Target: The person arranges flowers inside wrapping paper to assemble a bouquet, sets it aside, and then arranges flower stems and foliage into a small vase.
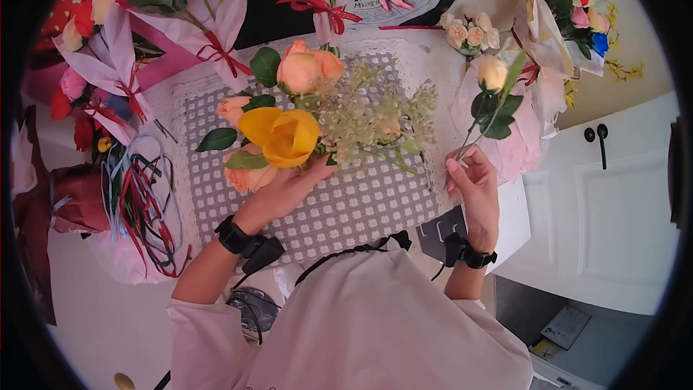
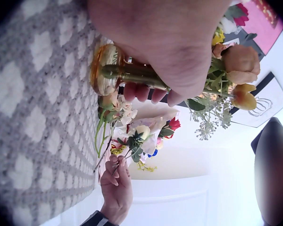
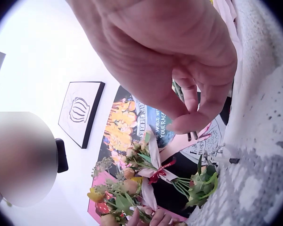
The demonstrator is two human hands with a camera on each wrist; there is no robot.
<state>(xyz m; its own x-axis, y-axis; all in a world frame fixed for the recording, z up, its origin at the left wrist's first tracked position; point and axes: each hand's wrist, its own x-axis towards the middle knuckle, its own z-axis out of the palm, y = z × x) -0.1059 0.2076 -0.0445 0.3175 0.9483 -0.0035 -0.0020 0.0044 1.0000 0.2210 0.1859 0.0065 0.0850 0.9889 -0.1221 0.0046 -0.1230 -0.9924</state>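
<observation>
My left hand (image 1: 292, 189) grips an amber glass vase (image 2: 100, 70), its fingers wrapped round it in the left wrist view. Thick green stems show through the glass. Out of the vase rise a yellow tulip (image 1: 283, 137), peach roses (image 1: 303, 68) and pale sprigs (image 1: 368, 112); from above these blooms hide the vase. Off to the right, my right hand (image 1: 478, 186) pinches the stem of a cream rose (image 1: 492, 74) between thumb and fingers, bloom up, with dark green leaves (image 1: 497, 114). Two cut stem ends (image 3: 192, 135) poke out below the fingertips in the right wrist view.
Under the vase lies a grey-and-white checked cloth (image 1: 310, 220). A loose green stem (image 1: 401, 165) lies to the vase's right. Wrapped bouquets with red ribbons (image 1: 317, 11) line the back. Tangled ribbons (image 1: 144, 202) hang at left; a white cabinet door (image 1: 599, 209) stands at right.
</observation>
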